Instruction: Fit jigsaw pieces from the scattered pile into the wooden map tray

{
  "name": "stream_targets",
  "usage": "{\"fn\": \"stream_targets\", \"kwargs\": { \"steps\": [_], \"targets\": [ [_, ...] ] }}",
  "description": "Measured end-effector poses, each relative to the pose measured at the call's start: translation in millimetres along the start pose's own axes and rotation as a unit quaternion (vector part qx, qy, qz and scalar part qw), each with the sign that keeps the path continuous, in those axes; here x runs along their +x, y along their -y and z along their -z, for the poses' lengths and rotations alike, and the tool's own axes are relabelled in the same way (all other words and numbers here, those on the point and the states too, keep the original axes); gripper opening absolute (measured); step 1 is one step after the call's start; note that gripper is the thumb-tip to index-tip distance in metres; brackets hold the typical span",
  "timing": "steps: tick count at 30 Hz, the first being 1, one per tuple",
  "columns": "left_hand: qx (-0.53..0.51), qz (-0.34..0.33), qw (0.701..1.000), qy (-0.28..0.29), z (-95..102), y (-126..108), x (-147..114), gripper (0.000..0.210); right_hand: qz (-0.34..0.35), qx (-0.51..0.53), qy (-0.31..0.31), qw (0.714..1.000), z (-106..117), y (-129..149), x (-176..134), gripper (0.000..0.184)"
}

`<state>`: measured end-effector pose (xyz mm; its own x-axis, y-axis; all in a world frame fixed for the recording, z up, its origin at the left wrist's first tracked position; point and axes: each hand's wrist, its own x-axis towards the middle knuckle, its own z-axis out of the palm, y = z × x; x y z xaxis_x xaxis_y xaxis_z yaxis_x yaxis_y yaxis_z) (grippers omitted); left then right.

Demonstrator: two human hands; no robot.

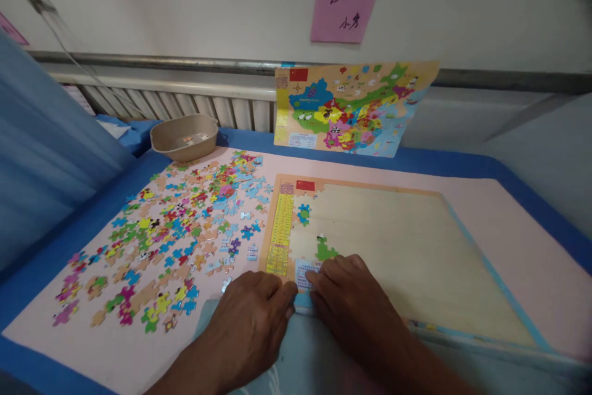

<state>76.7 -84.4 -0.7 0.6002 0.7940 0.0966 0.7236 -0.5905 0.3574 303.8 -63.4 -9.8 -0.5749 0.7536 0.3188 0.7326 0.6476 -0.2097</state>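
A jigsaw board (388, 235) with a printed border lies in front of me. My left hand (252, 315) rests at its lower left corner with fingers curled together; whatever is under the fingertips is hidden. My right hand (345, 296) is closed beside it, fingertips on a pale blue puzzle piece (303, 272) with printed text near the lower border. Just above my right fingers lies a green puzzle piece (326, 250). Further up the left side sits a blue and green piece (304, 214). Along the left border runs a yellow printed strip (283, 222).
Many loose puzzle pieces (157, 241) spread over the pink sheet (60, 336) on the left. A beige basin (185, 139) stands behind them. A coloured map picture (354, 108) leans against the rail at the back. A blue curtain (50, 148) hangs at the left.
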Motion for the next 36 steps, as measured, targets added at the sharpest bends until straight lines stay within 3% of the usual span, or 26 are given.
{"fn": "stream_targets", "kwargs": {
  "steps": [5,22,36],
  "targets": [
    [0.025,-0.006,1.000,-0.010,-2.0,-0.8,1.7,0.027,0.002,-0.001,0.002,1.000,-2.5,-0.1,-1.3,0.017],
    [0.041,-0.005,0.999,0.004,-5.1,-0.6,3.6,0.016,0.009,0.002,0.033,0.999,-0.3,-1.0,-2.2,0.016],
    [0.079,-0.015,0.997,-0.009,-6.1,-2.5,4.8,0.008,0.011,0.003,-0.002,1.000,4.0,-4.1,-6.1,0.016]
  ]
}}
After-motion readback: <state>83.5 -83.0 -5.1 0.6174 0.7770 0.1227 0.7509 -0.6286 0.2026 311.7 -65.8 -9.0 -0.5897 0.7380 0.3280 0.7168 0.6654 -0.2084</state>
